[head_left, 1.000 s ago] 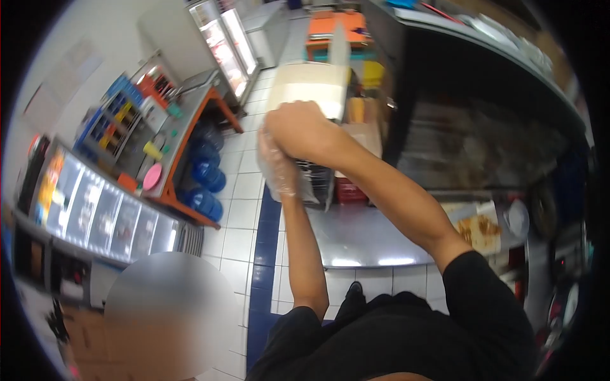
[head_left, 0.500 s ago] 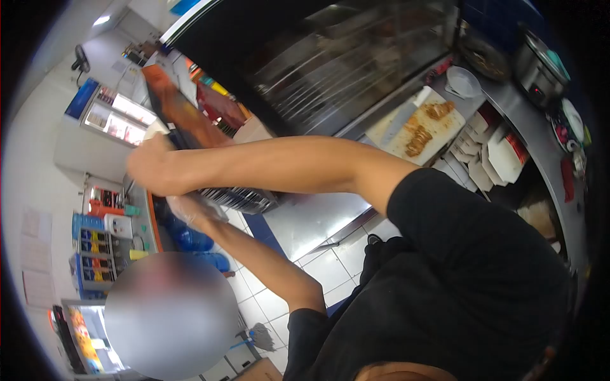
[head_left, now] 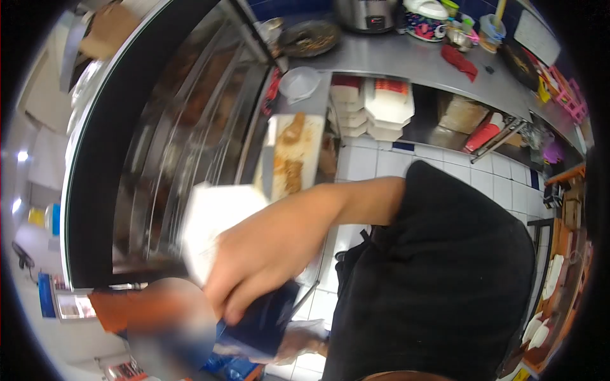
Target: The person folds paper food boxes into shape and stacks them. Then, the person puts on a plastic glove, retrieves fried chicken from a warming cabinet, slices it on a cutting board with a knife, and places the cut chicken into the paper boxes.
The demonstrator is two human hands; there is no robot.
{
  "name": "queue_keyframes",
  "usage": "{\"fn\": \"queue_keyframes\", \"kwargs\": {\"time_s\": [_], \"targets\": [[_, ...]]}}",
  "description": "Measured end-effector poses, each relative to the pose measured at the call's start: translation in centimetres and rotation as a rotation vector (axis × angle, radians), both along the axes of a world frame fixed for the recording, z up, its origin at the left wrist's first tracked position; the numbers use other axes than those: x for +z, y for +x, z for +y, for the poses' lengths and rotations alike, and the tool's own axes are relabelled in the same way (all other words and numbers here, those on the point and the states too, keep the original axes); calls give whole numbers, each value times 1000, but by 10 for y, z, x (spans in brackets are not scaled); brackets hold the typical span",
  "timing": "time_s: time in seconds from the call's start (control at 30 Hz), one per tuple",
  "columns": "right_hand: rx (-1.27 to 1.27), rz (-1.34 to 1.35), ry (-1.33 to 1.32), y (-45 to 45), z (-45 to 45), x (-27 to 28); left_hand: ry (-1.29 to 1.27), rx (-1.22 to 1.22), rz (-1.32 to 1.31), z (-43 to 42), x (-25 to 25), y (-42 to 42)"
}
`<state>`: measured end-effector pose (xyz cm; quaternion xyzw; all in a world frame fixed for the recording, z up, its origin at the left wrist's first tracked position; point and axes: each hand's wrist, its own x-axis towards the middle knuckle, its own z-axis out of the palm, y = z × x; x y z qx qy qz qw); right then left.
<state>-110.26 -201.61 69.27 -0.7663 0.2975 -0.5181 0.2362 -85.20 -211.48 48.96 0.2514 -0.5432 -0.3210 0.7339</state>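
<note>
My right hand (head_left: 270,260), bare, is closed on a white cardboard food box (head_left: 222,213), its fingers bent down over the box's near side. The box is blurred by motion and hangs in front of the glass display case. Lower down, my left hand (head_left: 302,341) wears a clear plastic glove. Its fingers are blurred, so what it holds, if anything, cannot be made out. Beyond the box lies a white cutting board (head_left: 304,143) with sliced browned meat (head_left: 291,174). A knife blade (head_left: 267,168) rests along its left edge.
The glass display case (head_left: 184,127) stands at left. A clear plastic tub (head_left: 300,82) sits behind the board, near a dark pan (head_left: 311,38) and a cooker (head_left: 368,16). Stacked white boxes (head_left: 387,108) fill a shelf under the steel counter (head_left: 406,66). Another person (head_left: 171,324) is at lower left.
The view has swung round to the right. My right hand, stretched far to the left before, is now nearer, with the white box in it. My gloved left hand is now lower in view.
</note>
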Motion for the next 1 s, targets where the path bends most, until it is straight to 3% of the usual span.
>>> {"fn": "queue_keyframes", "kwargs": {"time_s": [0.1, 0.2, 0.27, 0.3, 0.37, 0.4, 0.47, 0.57, 0.73, 0.8, 0.93, 1.0], "targets": [[-263, -188, 271, -60, 101, -47, 227, -343, -111, 60, -33, -40], [-583, -339, 503, -87, 187, -101, 438, -800, -368, 114, -24, -118], [-834, -302, 517, -91, 229, -142, 469, -1061, -516, 166, -7, -183], [-892, -246, 592, -96, 249, -158, 406, -1094, -641, 182, -23, -212], [-978, -304, 623, -103, 287, -193, 526, -1222, -808, 214, -41, -261], [-1056, -348, 644, -107, 306, -205, 564, -1315, -749, 233, -45, -284], [-1128, -438, 561, -115, 343, -212, 558, -1493, -806, 265, -56, -322], [-1480, -373, 641, -127, 388, -206, 576, -1701, -813, 310, -65, -370], [-1750, -487, 576, -152, 432, -214, 440, -1842, -708, 366, -75, -443], [-1879, -606, 734, -164, 441, -205, 325, -1871, -697, 370, -86, -470], [-2051, -696, 604, -206, 473, -202, 679, -1918, -769, 358, -131, -537], [-2047, -758, 524, -233, 491, -193, 665, -1854, -836, 347, -169, -576]]}}
